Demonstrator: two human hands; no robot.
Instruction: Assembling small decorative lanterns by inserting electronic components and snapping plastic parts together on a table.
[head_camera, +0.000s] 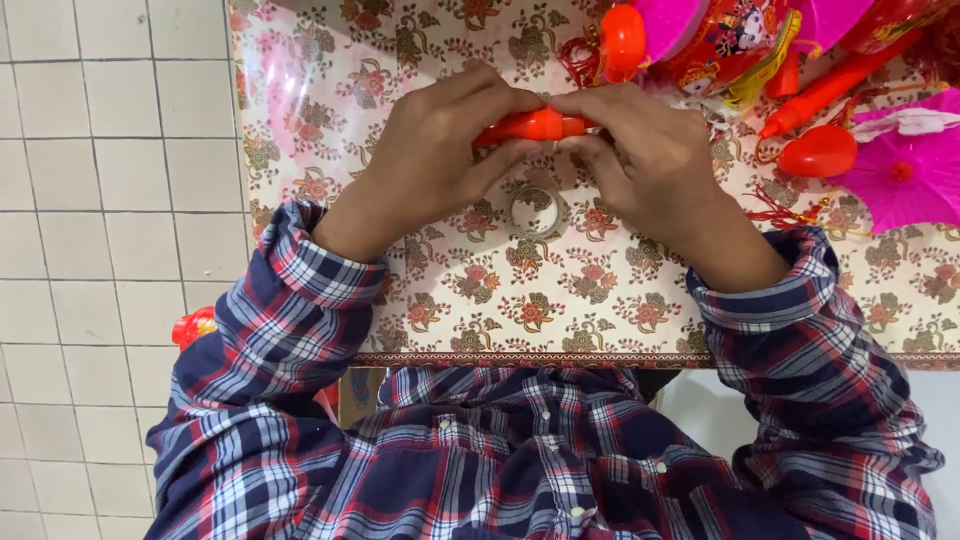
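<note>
Pale floor tiles (90, 200) bordered a flower-patterned tabletop (600, 300). Above the tape ring (538, 210), left hand (430, 160) and right hand (650, 160) had fingers (500, 105) closed on the ends of an orange tube (535, 126). Pressing the ends squarely together looked wise. Right of the ring lay pink paper fans (900, 180); no containers showed.

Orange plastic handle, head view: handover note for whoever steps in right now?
Left hand: shut on the left end of the orange plastic handle.
Right hand: shut on its right end; the piece is held level above the floral tablecloth.
Tape roll: flat on the cloth just below the hands, untouched.
More orange handles, a red bulb piece and pink paper fans lie at the person's right.
Done: one handle picked up. Left: the pile remains unhandled.
</note>
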